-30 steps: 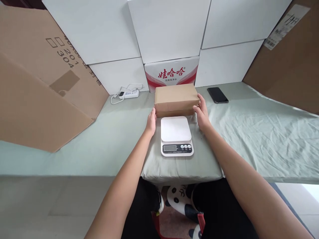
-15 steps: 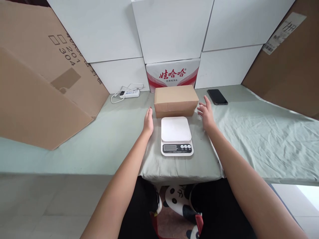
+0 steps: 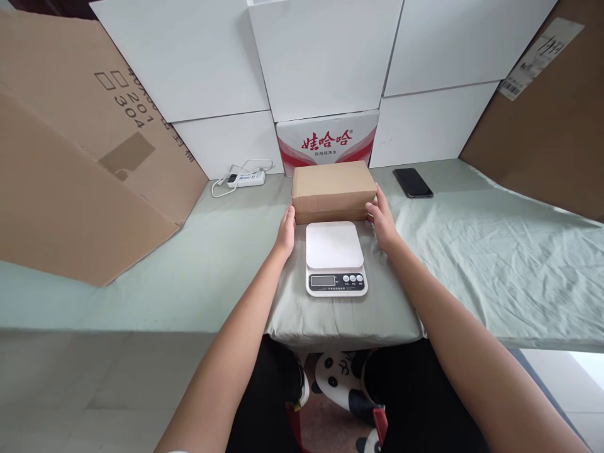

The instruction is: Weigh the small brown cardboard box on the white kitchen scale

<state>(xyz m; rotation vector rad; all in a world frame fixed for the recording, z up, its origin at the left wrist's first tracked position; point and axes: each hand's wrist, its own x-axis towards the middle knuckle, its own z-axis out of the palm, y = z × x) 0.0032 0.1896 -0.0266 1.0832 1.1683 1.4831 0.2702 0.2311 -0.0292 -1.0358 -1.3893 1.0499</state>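
Observation:
A closed brown cardboard box (image 3: pixel 334 182) sits on the cloth-covered table, just behind a white kitchen scale (image 3: pixel 334 246). My left hand (image 3: pixel 285 233) presses against the box's left side, its fingers together along the lower corner. At the right end of the box is my right hand (image 3: pixel 382 220), with the index finger along the side and the thumb near the front face. Between them the two hands grip the box, which rests on the table. The scale's plate carries nothing and its display (image 3: pixel 323 281) looks blank.
A black phone (image 3: pixel 413 183) lies at the back right. Left of the box is a white power bank (image 3: pixel 246 178) with a cable. Large cardboard panels (image 3: pixel 85 163) flank the table, and white boxes (image 3: pixel 325 56) line the back. The green cloth (image 3: pixel 212 270) wrinkles on the right.
Both hands have moved inward, from apart beside the cardboard box to contact with its two sides. The box and scale stay in place.

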